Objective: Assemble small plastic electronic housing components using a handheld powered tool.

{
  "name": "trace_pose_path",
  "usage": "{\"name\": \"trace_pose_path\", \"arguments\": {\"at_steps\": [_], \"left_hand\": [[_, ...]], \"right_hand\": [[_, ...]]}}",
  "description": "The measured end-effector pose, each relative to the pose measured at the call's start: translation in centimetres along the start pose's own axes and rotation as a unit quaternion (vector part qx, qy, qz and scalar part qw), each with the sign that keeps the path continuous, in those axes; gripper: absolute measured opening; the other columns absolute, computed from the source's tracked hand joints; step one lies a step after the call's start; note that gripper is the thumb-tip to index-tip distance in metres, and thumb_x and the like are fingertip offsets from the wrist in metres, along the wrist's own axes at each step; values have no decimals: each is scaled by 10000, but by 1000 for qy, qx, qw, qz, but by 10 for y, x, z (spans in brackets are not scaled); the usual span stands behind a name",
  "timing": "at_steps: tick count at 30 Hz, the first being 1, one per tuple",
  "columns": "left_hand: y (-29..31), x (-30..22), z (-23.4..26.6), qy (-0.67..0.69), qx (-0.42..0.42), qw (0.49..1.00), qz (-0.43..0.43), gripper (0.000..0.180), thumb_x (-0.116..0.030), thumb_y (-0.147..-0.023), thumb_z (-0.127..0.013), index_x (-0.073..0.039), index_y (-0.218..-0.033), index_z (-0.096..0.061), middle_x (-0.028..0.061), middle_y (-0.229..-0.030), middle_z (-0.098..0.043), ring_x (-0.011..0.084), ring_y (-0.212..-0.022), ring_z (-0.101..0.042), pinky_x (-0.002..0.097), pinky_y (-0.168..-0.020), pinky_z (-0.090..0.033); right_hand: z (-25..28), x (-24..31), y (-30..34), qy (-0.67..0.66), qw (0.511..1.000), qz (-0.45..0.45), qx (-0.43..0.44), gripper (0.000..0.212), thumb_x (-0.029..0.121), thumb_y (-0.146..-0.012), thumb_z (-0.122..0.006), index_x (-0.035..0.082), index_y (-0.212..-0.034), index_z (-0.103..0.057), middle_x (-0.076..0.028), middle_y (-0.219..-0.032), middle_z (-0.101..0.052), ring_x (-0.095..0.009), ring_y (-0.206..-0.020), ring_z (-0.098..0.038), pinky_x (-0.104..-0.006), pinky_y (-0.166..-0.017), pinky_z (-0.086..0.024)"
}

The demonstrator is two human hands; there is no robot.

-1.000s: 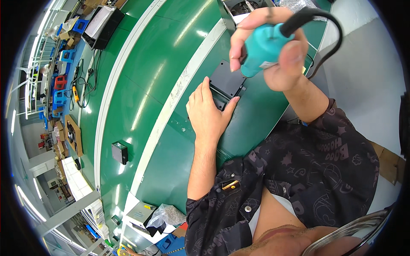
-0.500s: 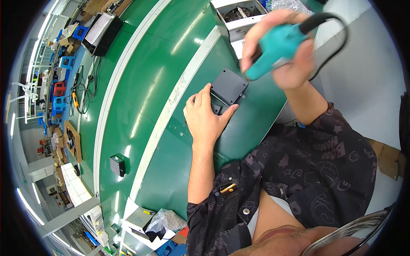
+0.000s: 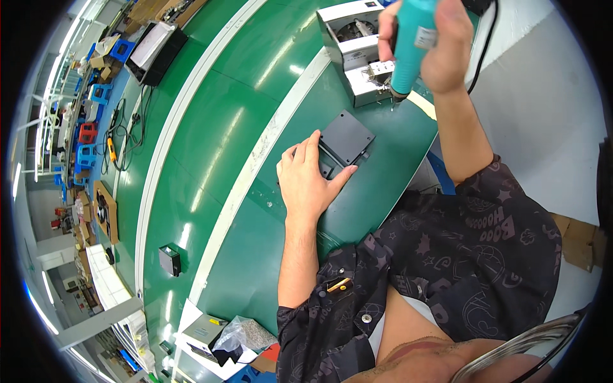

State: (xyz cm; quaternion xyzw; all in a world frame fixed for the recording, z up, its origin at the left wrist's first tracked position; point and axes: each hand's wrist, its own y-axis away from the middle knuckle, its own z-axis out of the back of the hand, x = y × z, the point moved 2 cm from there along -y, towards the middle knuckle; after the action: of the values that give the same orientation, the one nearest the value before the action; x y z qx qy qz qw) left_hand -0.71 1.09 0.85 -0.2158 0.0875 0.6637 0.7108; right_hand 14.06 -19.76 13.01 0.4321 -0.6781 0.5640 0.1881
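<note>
A flat dark grey metal box [image 3: 347, 136] with small holes near its corners lies on the green table mat [image 3: 383, 172]. My left hand [image 3: 305, 182] grips its near left side, fingers at one edge and thumb at the other; a further dark part beneath the palm is mostly hidden. At the upper right, my right hand [image 3: 447, 57] is wrapped round a teal electric screwdriver [image 3: 410, 60] with a black cord. The screwdriver points down, its tip beside the front of a white and grey screw feeder [image 3: 359, 46]. Whether the tip touches the feeder, I cannot tell.
A small black box [image 3: 170, 260] sits on the green surface to the left. Near the lower edge are an open carton [image 3: 205, 333] and a clear plastic bag [image 3: 239, 335]. The black cord [image 3: 486, 51] hangs behind my right hand. A black crate [image 3: 153, 54] stands at upper left.
My right hand has carried the electric screwdriver up and away from above the box to the screw feeder, turning it tip-down. My left hand stays on the box.
</note>
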Motion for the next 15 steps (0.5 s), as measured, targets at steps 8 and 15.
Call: {"name": "trace_pose_path", "arguments": {"at_steps": [8,15], "left_hand": [[0,1,-4,15,6,1000,-5,877,-475,-704,-897,-71,-1419,-589,127,-1254,-693,336,-1178,-586,452,-1009,-458],[0,1,1,16,8,1000,20,887,-495,-695,-904,-58,-1408,-608,138,-1232,-701,329,-1160,-599,437,-1014,-458]], "right_hand": [[-43,-6,13,-67,994,72,46,494,448,-1115,-400,-26,-1211,-503,-149,-793,-683,-191,-512,-625,-257,-463,-498],[-60,-42,19,-129,979,107,119,418,361,-1107,-474,-34,-1240,-501,-192,-962,-676,-203,-621,-667,-266,-490,-503]]}}
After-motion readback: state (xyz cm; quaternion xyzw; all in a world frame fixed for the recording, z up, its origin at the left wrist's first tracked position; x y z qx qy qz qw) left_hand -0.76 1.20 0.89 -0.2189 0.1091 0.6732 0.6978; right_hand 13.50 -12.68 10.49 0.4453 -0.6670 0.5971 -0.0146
